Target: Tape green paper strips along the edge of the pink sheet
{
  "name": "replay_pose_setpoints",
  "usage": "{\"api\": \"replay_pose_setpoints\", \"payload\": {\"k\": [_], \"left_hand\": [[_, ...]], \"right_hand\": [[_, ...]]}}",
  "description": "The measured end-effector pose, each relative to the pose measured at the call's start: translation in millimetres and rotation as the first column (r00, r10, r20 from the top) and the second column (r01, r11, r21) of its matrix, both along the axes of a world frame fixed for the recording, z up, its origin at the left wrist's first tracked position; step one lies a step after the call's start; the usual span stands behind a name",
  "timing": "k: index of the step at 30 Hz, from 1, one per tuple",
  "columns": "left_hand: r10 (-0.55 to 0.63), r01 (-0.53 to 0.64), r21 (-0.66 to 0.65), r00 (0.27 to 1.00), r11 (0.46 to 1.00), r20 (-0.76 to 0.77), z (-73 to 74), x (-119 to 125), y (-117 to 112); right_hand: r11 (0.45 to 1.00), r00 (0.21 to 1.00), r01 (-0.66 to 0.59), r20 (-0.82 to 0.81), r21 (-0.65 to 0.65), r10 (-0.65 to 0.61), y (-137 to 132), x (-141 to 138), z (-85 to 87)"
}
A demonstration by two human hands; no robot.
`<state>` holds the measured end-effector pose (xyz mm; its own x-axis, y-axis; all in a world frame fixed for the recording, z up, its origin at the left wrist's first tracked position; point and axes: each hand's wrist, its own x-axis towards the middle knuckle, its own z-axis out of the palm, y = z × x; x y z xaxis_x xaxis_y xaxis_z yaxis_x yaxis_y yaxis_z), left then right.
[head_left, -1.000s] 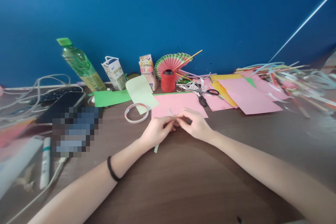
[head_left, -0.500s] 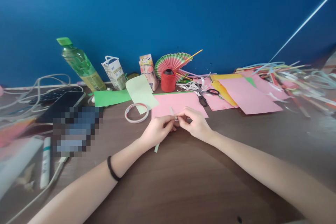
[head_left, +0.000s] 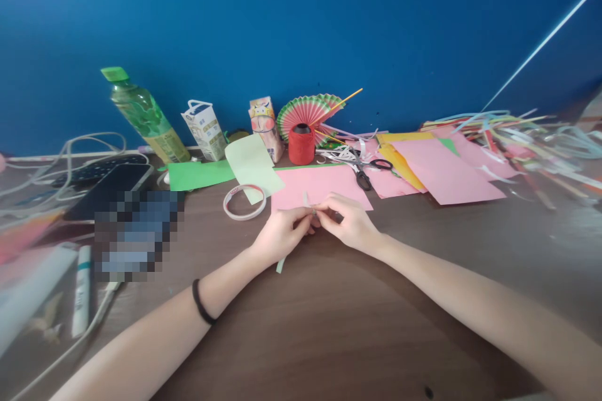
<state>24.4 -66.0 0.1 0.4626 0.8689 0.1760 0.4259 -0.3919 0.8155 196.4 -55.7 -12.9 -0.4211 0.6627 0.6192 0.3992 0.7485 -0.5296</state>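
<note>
My left hand [head_left: 281,235] and my right hand [head_left: 348,222] meet fingertip to fingertip over the brown table [head_left: 329,326], both pinched on a thin pale green paper strip [head_left: 281,265]. One end of the strip pokes up between the fingers, the other hangs out below my left hand. A black hair band circles my left wrist. Just beyond the hands lies a pink paper sheet [head_left: 320,185]. A roll of tape [head_left: 244,202] lies flat to the left of it.
Along the blue wall stand a green bottle [head_left: 141,114], two small cartons [head_left: 205,130], a red thread spool [head_left: 301,144] and a paper fan [head_left: 308,109]. Scissors [head_left: 364,172] lie on coloured sheets at right, with piled paper strips [head_left: 517,131]. Cables, a phone and a glue stick [head_left: 82,288] crowd the left.
The fingers shift slightly on the strip; its upper end wiggles a little. Both arms stay in place.
</note>
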Motion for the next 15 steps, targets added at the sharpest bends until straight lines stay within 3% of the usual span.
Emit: {"api": "replay_pose_setpoints", "payload": {"k": [15], "left_hand": [[-0.011,0.012,-0.018,0.999,1.000,0.032,2.0,1.5,-0.4]], "right_hand": [[0.996,0.999,0.033,-0.030,-0.088,-0.035,0.5,-0.2,-0.7]]}}
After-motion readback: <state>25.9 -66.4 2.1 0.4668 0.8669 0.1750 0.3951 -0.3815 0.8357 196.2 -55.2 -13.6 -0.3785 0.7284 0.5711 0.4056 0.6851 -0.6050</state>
